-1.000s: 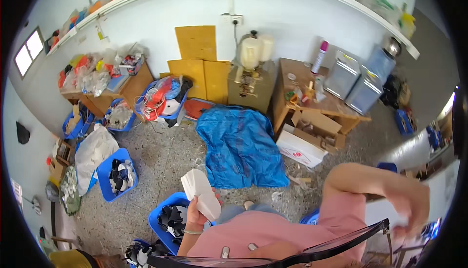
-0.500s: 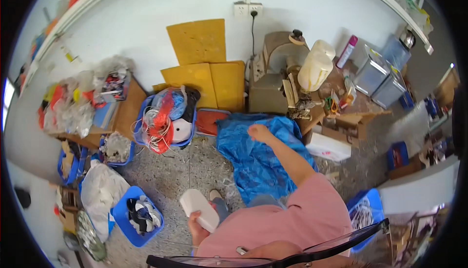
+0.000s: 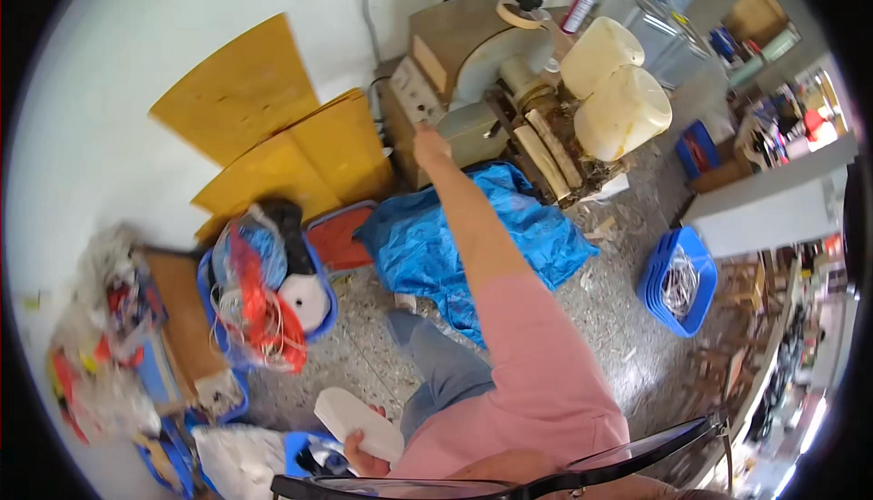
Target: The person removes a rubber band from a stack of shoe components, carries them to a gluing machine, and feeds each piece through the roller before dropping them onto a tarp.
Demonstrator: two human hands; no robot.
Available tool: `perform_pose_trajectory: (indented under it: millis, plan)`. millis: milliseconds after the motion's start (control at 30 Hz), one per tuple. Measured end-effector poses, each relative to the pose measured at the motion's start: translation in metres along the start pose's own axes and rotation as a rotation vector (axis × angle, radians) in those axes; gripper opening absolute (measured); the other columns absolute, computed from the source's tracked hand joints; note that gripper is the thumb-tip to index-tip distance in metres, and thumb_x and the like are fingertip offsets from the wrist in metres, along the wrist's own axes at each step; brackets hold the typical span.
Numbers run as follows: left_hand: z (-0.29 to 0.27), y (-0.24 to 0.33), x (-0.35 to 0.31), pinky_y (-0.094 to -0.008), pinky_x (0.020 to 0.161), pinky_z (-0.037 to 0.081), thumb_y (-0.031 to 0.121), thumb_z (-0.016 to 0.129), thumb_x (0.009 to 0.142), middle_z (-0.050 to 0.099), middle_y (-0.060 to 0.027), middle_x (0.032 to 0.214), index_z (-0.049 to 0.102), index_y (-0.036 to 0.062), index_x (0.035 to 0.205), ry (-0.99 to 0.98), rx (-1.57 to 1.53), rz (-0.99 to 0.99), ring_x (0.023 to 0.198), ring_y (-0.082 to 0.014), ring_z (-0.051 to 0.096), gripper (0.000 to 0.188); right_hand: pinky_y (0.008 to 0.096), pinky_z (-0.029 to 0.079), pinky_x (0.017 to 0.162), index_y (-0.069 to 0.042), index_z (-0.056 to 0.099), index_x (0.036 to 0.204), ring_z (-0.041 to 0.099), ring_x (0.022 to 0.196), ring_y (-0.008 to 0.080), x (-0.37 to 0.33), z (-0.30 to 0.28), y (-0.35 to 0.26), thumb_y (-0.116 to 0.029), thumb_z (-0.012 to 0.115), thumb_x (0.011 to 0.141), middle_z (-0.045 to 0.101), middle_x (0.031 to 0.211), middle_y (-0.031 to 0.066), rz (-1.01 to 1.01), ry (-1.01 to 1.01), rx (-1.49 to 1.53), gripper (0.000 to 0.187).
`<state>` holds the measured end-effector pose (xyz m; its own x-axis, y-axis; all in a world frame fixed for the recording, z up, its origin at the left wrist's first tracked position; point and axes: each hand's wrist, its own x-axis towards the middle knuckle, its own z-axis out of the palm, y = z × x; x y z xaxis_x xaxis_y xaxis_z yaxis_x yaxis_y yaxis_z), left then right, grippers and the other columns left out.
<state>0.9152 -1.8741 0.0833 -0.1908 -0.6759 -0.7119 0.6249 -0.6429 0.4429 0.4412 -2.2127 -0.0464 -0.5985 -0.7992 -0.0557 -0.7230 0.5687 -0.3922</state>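
A thick white slab with rounded ends [image 3: 350, 416], sole-like in outline, is gripped low in front of my body. My left hand [image 3: 366, 456] wraps its lower edge, fingers showing on both sides. My right arm stretches forward over a crumpled blue tarp [image 3: 418, 241]. At the far end my right hand [image 3: 431, 147] is closed, a finger reaching to the switch panel [image 3: 414, 91] of a dusty brown machine [image 3: 455, 23]. That fingertip seems to touch the panel, though the contact is too small to make out. The machine has a large round grey disc [image 3: 496, 59].
Two stained cream plastic containers [image 3: 623, 114] stand right of the machine. Yellow-brown sheets [image 3: 318, 159] lean on the wall. A blue basket [image 3: 329, 295] of cords and bags is at left; stacked blue baskets [image 3: 698, 295] are at right. Debris litters the speckled floor [image 3: 364, 341].
My right hand has moved from above the tarp to the machine's switch panel. The view has turned and come closer to the machine. My left hand keeps the white slab.
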Motion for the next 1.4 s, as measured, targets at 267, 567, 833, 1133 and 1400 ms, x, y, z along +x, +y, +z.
perform_pose_trajectory:
  millis: [267,567,833,1133,1400]
  plan:
    - [0.065,0.063,0.114,-0.0429,0.087,0.047,0.019,0.058,0.064,0.054,-0.02,0.109,0.039,0.001,0.127,-0.065,0.131,-0.205,0.102,-0.0343,0.055,0.069,0.039,0.053,0.072,-0.006,0.052,0.107,0.064,0.088,0.0288,0.051,0.011,-0.01,-0.012,0.059,0.077,0.064,0.099,0.0117,-0.238,-0.115,-0.31,0.031]
    - [0.143,0.119,0.205,-0.0449,0.093,0.046,0.009,0.057,0.064,0.055,-0.0186,0.107,0.039,-0.0019,0.125,-0.318,0.363,-0.18,0.101,-0.0341,0.056,0.065,0.043,0.05,0.062,-0.009,0.053,0.095,0.062,0.078,0.0332,-0.047,-0.039,-0.058,-0.036,0.053,0.086,0.063,0.088,0.0147,-0.031,-0.092,0.247,0.029]
    - [0.224,0.116,0.235,-0.0401,0.085,0.049,0.006,0.056,0.07,0.053,-0.0143,0.109,0.041,-0.0019,0.123,-0.533,0.64,-0.329,0.098,-0.0264,0.057,0.055,0.0317,0.052,0.061,-0.005,0.055,0.116,0.065,0.079,0.0227,-0.264,-0.109,-0.133,-0.044,0.066,0.077,0.064,0.095,0.0152,0.081,-0.285,0.78,0.056]
    - [0.274,0.106,0.249,-0.0392,0.084,0.049,0.009,0.052,0.072,0.053,-0.0146,0.112,0.04,-0.0013,0.124,-0.807,0.708,-0.537,0.101,-0.0271,0.057,0.055,0.0307,0.047,0.055,0.0,0.063,0.074,0.054,0.051,0.019,-0.28,-0.134,-0.139,-0.025,0.067,0.081,0.061,0.066,0.0102,0.533,0.179,0.831,0.026]
    - [0.294,0.1,0.239,-0.0381,0.083,0.049,0.008,0.059,0.075,0.054,-0.013,0.108,0.041,-0.0003,0.122,-0.95,0.784,-0.584,0.098,-0.0258,0.057,0.051,0.0323,0.049,0.064,0.001,0.062,0.094,0.064,0.07,0.0243,-0.279,-0.154,-0.155,-0.018,0.066,0.079,0.064,0.079,0.0168,0.657,0.346,1.012,0.025]
